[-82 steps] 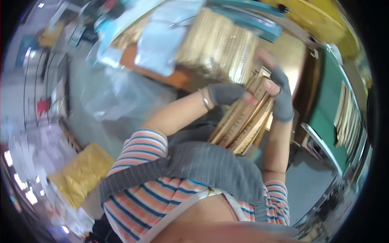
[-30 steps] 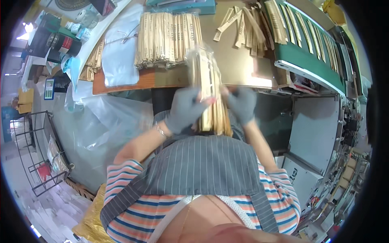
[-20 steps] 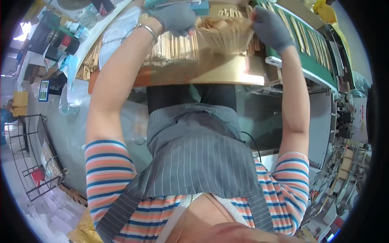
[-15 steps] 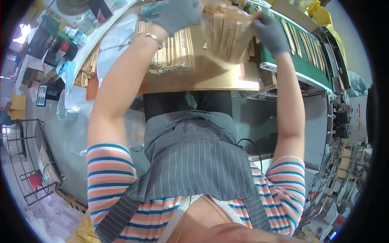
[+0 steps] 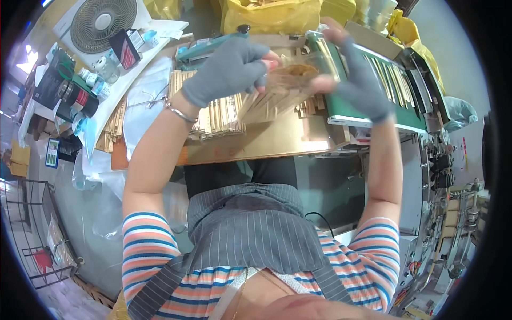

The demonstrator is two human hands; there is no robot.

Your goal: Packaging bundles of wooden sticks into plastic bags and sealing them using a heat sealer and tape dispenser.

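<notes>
A clear plastic bag (image 5: 274, 98) of slim brown paper packets hangs tilted and blurred above the work table. My left hand (image 5: 226, 69), in a grey fingerless glove, pinches the bag's upper left edge between thumb and fingers. On the other side, my right hand (image 5: 360, 80), gloved alike, is spread open, with its fingers pointing away and its thumb close to the bag's upper right edge. Whether that thumb touches the plastic, I cannot tell. Below my left hand, bagged bundles of slim packets (image 5: 216, 117) lie in a row on the table.
A green conveyor belt (image 5: 346, 109) carrying slim packets runs along the right. Clear plastic sheets (image 5: 144, 101) lie at the left, beside a white shelf with bottles and a fan (image 5: 104, 24). A yellow-lined container (image 5: 269, 18) stands beyond the table (image 5: 256, 146).
My view has shifted, showing more of the table's far side. The bag has swung left and tilted. My right hand has gone from gripping its edge to spread fingers.
</notes>
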